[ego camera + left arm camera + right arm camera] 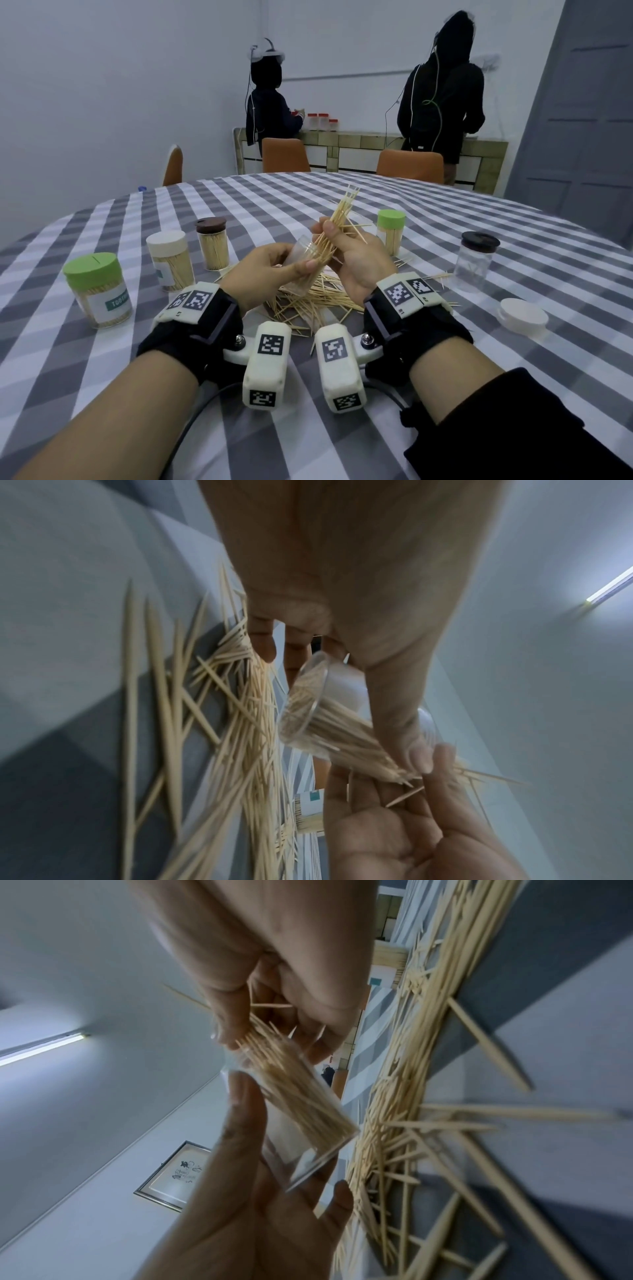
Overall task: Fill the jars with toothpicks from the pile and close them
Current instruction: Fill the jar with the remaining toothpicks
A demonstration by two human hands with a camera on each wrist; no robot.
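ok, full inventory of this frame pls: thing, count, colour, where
clear jar: 1, transparent, tilted in the left hand, partly filled
toothpick bundle: 1, pale wood, pinched by the right hand, going into the clear jar
toothpick pile: 1, pale wood, on the cloth under the hands
filled closed jars: 4; green lid far left, cream lid, brown lid, green lid behind the right hand
empty jar: 1, clear, dark lid, right
loose lid: 1, white, right edge
tablecloth: 1, grey-white check
chairs: 3, orange, far side
people: 2, dark clothes, at the back counter
left hand: grips the clear jar
right hand: holds the toothpick bundle
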